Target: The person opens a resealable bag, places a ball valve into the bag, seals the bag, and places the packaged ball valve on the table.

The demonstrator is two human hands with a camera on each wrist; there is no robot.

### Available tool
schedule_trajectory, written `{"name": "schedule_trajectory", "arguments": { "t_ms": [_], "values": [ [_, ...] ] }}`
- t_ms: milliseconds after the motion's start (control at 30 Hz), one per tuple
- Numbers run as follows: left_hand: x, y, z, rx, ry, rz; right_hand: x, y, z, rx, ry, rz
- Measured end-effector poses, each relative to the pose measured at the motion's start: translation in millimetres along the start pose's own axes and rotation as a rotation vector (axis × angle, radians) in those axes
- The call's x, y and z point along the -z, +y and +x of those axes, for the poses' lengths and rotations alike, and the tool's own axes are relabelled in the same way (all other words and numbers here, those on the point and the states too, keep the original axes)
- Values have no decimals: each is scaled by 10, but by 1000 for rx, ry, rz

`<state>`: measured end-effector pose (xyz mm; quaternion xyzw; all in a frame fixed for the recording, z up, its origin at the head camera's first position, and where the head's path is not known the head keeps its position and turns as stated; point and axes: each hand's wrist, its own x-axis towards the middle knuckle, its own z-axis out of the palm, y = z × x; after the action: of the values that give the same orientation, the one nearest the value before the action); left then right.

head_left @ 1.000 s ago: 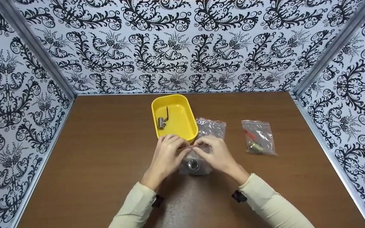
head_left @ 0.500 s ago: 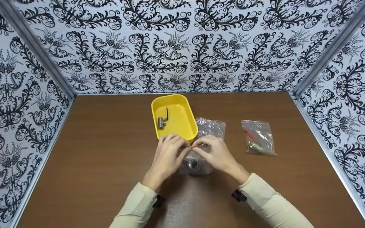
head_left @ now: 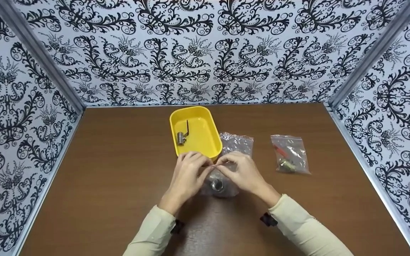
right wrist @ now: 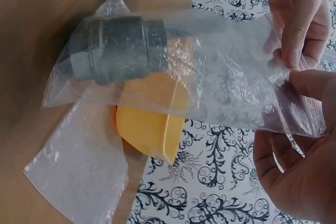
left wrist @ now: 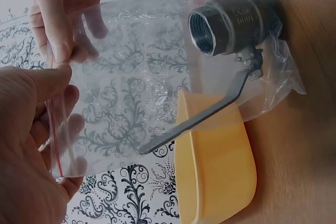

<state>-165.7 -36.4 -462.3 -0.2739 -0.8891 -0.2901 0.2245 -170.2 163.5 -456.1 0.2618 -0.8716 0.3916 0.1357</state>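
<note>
Both hands meet at the top edge of a clear zip-lock bag (left wrist: 126, 87) with a red line along its mouth. My left hand (head_left: 190, 172) pinches that edge between thumb and fingers, and my right hand (head_left: 242, 172) pinches it right beside, thumbs close together. Inside the bag, at its bottom, sits a large metal ball valve (left wrist: 231, 24) with a long grey lever (left wrist: 202, 114). Its threaded opening faces up in the head view. The right wrist view shows the valve body (right wrist: 118, 48) through the wrinkled plastic.
A yellow tray (head_left: 210, 129) stands just beyond the hands, holding a smaller ball valve (head_left: 181, 138) with a dark lever. Another clear bag (head_left: 238, 143) lies flat beside it. Farther right, a zip-lock bag (head_left: 297, 149) contains a red-handled, brass-coloured fitting (head_left: 287, 165). Patterned walls enclose the brown table (head_left: 119, 142).
</note>
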Motion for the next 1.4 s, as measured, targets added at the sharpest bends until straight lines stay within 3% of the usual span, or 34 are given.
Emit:
{"name": "schedule_trajectory", "arguments": {
  "t_ms": [167,433,567,767,933,1200,1400],
  "values": [
    [1,-4,-9,-20,25,2,11,-12,13,-2,-8,-3],
    [-13,-33,-21,38,31,-67,8,-32,-26,55,90,-29],
    [3,-20,-12,29,22,-69,17,-23,-30,59,118,-58],
    [8,-5,-23,58,-6,-53,37,-15,-13,131,96,-177],
    [11,-2,-26,61,-8,-59,31,-19,-8,141,81,-170],
    [30,-10,-30,111,-2,-82,28,-36,1,81,75,-154],
    [20,10,-43,86,21,-61,21,-30,4,164,80,-207]
  ]
}}
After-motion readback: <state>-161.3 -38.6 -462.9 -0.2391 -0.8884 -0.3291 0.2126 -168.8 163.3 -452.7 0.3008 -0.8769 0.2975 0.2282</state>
